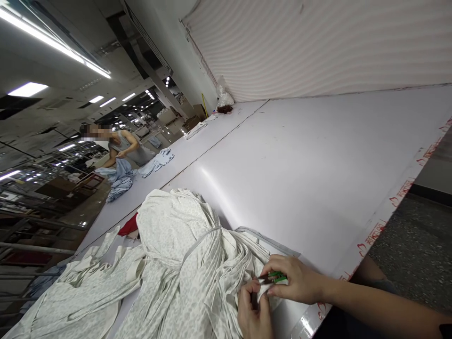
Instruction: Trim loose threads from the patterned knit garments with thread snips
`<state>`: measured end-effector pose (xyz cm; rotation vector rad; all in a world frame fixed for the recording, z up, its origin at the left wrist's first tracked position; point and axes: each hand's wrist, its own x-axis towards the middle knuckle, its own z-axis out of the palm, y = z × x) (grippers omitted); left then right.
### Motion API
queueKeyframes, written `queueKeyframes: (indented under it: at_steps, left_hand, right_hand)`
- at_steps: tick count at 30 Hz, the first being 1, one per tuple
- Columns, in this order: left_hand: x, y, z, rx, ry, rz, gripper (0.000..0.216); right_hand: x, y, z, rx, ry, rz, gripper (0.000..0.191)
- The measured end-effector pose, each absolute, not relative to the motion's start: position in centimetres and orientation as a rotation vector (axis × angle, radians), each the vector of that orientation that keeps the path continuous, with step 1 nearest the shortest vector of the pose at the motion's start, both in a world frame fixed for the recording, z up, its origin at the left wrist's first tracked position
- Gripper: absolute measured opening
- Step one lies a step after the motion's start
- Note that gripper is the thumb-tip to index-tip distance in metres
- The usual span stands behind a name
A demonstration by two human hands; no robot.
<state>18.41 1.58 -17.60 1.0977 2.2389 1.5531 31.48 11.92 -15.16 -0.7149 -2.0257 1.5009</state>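
Stretching far into the room, the white tabletop [318, 165] carries a big heap of pale printed fabric [183, 254] at its near left side. Far off on the left, another person [129, 146] bends over blue cloth [120, 179] lying on the same surface. At the near edge, the right hand [296, 282] rests on the heap's right fringe, fingers closed around green-handled snips [276, 277]. Just nearer, the left hand [252, 315] has its fingers pinched shut on a fold of that fabric, close beside the snips.
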Motion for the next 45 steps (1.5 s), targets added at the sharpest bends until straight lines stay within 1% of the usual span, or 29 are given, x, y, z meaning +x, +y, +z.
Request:
queueKeyframes:
  at_steps: [3, 5, 8, 10, 13, 16, 20, 23, 31, 35, 38, 42, 45]
  left_hand:
    - [18.8, 1.7, -17.8, 1.169, 2.243, 1.637, 0.01]
    - [19.2, 1.9, -17.7, 1.279, 2.227, 1.679, 0.011]
    - [19.5, 2.0, -17.5, 1.459, 2.189, 1.714, 0.018]
    - [19.5, 2.0, -17.4, 1.54, 2.201, 1.689, 0.017]
    - [19.3, 2.0, -17.7, 1.676, 2.242, 1.584, 0.015]
    - [19.0, 2.1, -18.2, 1.797, 2.243, 1.61, 0.014]
    - [18.7, 2.2, -18.5, 1.912, 2.233, 1.669, 0.014]
    - [18.5, 2.3, -18.7, 1.941, 2.254, 1.635, 0.014]
    - [18.4, 2.4, -18.6, 1.994, 2.313, 1.682, 0.013]
    - [18.3, 2.4, -18.8, 2.025, 2.319, 1.718, 0.015]
    - [18.2, 2.4, -18.8, 2.075, 2.292, 1.723, 0.018]
    - [18.0, 2.4, -18.3, 2.221, 2.208, 1.694, 0.023]
    - [17.6, 2.5, -18.0, 2.318, 2.176, 1.69, 0.022]
  right_hand:
    - [30.4, 11.6, -15.6, -0.666, -1.917, 1.575, 0.004]
    - [30.3, 11.6, -15.9, -0.661, -1.772, 1.745, 0.008]
    - [31.0, 12.2, -16.1, -0.736, -1.525, 2.004, 0.016]
    - [31.7, 12.9, -16.0, -0.81, -1.39, 2.058, 0.023]
    - [32.8, 13.7, -15.8, -0.923, -1.407, 1.988, 0.026]
    - [33.8, 13.8, -15.6, -1.003, -1.719, 1.824, 0.021]
    - [34.6, 13.2, -15.4, -0.863, -2.007, 1.62, 0.026]
    - [34.3, 12.9, -15.4, -0.823, -2.065, 1.53, 0.023]
    - [32.8, 13.0, -15.4, -0.842, -2.03, 1.557, 0.018]
    - [32.7, 13.2, -15.3, -0.81, -2.036, 1.601, 0.021]
    - [32.6, 13.4, -15.4, -0.83, -2.034, 1.605, 0.017]
    - [32.5, 13.7, -15.6, -0.814, -2.036, 1.655, 0.016]
    - [32.5, 13.9, -15.7, -0.825, -2.017, 1.657, 0.012]
